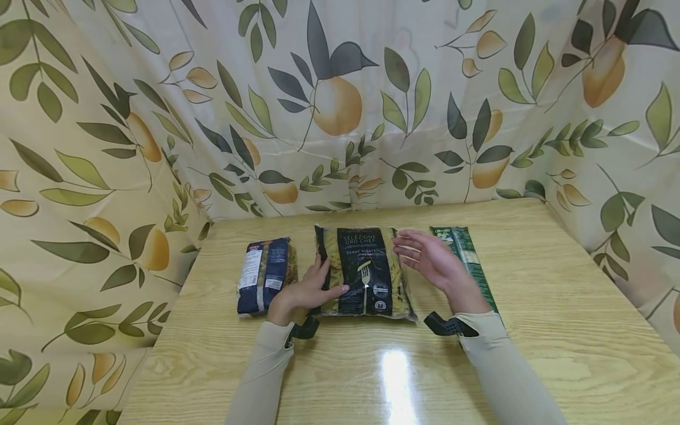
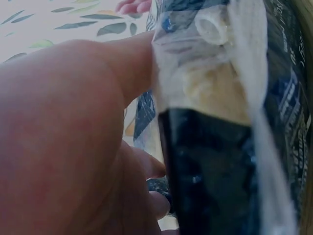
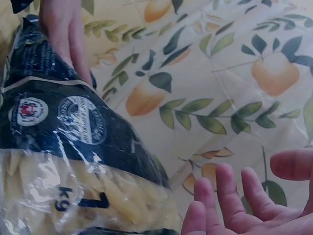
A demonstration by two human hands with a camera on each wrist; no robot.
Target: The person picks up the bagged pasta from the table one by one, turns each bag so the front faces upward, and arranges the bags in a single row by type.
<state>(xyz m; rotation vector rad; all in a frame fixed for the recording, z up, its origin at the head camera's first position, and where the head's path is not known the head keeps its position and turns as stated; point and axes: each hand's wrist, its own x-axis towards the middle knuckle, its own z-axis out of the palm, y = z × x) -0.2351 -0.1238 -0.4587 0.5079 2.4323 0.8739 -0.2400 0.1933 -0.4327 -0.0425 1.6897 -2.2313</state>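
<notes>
A large clear-and-black bag of penne (image 1: 365,277) lies face up on the table, its label showing a fork. My left hand (image 1: 309,289) rests on its left side, the thumb across the front and the fingers along the edge. Close up in the left wrist view, that hand (image 2: 63,132) is against the bag's side (image 2: 210,166). Just off the bag's right edge is my right hand (image 1: 432,260), holding nothing. Its fingers (image 3: 230,196) are spread apart beside the bag (image 3: 93,186) in the right wrist view.
Left of the penne stands a smaller dark blue pasta bag (image 1: 262,276). A long green packet (image 1: 473,260) lies on the right, partly hidden by my right forearm. Patterned curtain (image 1: 340,118) rises behind and beside the wooden table (image 1: 340,378).
</notes>
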